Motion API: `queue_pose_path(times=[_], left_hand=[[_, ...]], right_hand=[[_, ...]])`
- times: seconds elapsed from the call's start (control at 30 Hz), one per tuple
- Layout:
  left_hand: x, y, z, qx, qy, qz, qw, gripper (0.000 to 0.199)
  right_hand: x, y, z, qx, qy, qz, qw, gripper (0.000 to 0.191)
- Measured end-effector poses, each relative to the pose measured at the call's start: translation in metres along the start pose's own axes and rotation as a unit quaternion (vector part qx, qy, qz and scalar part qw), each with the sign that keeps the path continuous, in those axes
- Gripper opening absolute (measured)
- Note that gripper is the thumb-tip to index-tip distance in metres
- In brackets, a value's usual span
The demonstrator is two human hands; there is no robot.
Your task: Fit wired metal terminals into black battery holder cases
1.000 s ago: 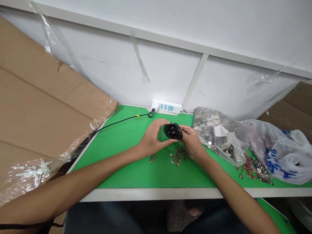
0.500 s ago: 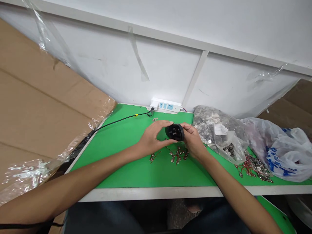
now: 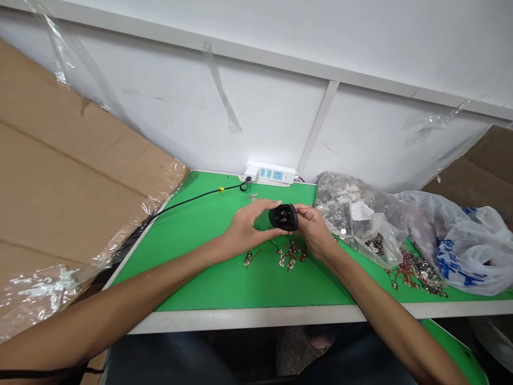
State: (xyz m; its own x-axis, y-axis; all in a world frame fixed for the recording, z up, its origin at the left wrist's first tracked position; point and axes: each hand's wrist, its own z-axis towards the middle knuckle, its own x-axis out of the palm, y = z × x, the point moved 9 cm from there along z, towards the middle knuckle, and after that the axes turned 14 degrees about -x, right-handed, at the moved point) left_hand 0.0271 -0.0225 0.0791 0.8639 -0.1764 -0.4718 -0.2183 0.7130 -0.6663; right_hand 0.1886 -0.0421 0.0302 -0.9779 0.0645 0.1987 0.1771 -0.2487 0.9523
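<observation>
Above the green table mat (image 3: 192,278), my left hand (image 3: 250,227) grips a black hollow plastic housing (image 3: 284,217) between thumb and fingers. Small metal contacts show inside its opening. My right hand (image 3: 315,230) is at the right side of the housing, its fingers closed near the rim, with a thin red wire showing at the fingertips. What else those fingers pinch is hidden. Below the hands lie several round metal pieces with red wires (image 3: 292,256). A smaller group (image 3: 250,259) lies to their left.
A white power strip (image 3: 270,174) with a black cable (image 3: 192,199) sits by the wall. To the right are a clear bag of metal parts (image 3: 340,200), loose wired parts (image 3: 420,272) and a white plastic bag (image 3: 473,251). Cardboard (image 3: 88,176) stands left.
The black housing has turned slightly, and its opening faces more toward the camera. My right fingers have shifted a little around its right edge. The whole view has moved slightly.
</observation>
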Motion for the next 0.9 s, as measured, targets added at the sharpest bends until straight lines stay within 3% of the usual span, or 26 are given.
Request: queue_pose_path(times=[0.23,0.5,0.9], left_hand=[[-0.001,-0.004,0.000,0.027,-0.005,-0.005,1.000,0.062],[-0.003,0.001,-0.001,0.000,-0.040,0.016,0.999,0.060],[-0.001,0.000,-0.002,-0.002,-0.034,0.032,0.999,0.060]], right_hand=[[-0.003,0.003,0.001,0.023,0.004,-0.003,1.000,0.046],[-0.004,-0.003,-0.001,0.024,-0.041,0.061,0.997,0.044],[0.002,-0.008,-0.006,0.026,-0.075,0.079,0.994,0.044]])
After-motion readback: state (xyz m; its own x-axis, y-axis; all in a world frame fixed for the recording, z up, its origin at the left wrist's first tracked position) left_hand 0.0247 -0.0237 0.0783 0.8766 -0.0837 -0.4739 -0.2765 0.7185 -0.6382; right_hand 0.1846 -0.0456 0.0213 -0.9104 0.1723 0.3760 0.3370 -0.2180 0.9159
